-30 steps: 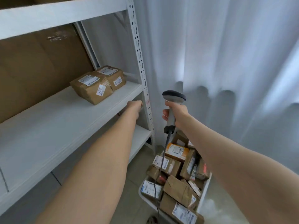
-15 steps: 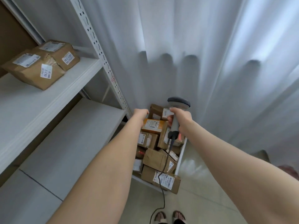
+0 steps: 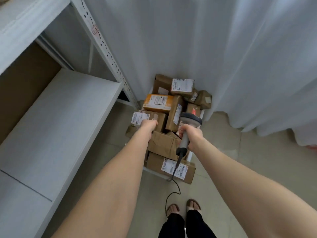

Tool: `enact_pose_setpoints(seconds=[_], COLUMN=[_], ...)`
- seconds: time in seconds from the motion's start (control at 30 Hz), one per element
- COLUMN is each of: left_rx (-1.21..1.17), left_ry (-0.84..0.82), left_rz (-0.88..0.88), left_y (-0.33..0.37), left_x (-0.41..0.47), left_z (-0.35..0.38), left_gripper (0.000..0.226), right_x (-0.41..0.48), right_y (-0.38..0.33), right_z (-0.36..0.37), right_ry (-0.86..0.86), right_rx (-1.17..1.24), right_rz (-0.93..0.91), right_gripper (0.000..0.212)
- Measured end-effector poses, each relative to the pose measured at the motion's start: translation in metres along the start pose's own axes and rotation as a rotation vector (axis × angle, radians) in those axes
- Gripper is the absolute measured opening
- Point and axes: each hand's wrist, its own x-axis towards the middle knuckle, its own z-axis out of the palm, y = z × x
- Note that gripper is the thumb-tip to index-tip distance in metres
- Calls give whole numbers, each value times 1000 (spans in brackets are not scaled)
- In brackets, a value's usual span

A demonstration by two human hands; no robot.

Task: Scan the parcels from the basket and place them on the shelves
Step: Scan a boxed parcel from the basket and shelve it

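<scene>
- Parcels [image 3: 164, 145]: brown cardboard boxes, most with white barcode labels, heaped at all angles in the basket.
- Orange parcel [image 3: 158, 103]: lies flat at the heap's left, label up.
- Nearest parcel [image 3: 171, 167]: label up, juts over the basket's near rim.
- Basket [image 3: 154, 170]: white, on the floor just beside the shelf post.
- Shelves [image 3: 60, 126]: white boards on a perforated metal frame.
- Scanner [image 3: 186, 134]: grey handle, dark head, gripped by the right hand [image 3: 192, 136] above the heap.
</scene>
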Motion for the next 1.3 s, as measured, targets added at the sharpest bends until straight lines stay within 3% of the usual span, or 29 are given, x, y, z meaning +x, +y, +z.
enact_pose_setpoints(seconds=[0.13,0.23,0.4,0.6,0.67,0.87,1.03,1.3], left_rx=[-2,6,45,23,-49,-297,-422,-462], left_ry=[5,-10,-1,-10,26,150,205,127], left_rz=[-22,-37,-37,-48,-34,5,104,159], left_y=[-39,-65,-96,-100,-92,-52,-14,10], left_x=[60,93,127,112,102,43,-45,-141], left_z=[14,23,37,34,23,-29,-86,-163], left_gripper=[52,50,79,73,79,99,67,56], right_x=[53,88,131,135,121,34,-50,-163], right_y=[35,57,84,88,78,33,-3,-38], right_z=[-3,-6,-4,3,5,24,49,78], right_ry=[57,43,12,-5,-14,-58,-91,-203], right_rx=[-56,-73,-77,-52,-62,-42,-76,-168], right_rz=[16,54,82,42,11,-83,-153,-225], right_gripper=[39,42,53,58,64,55,60,69])
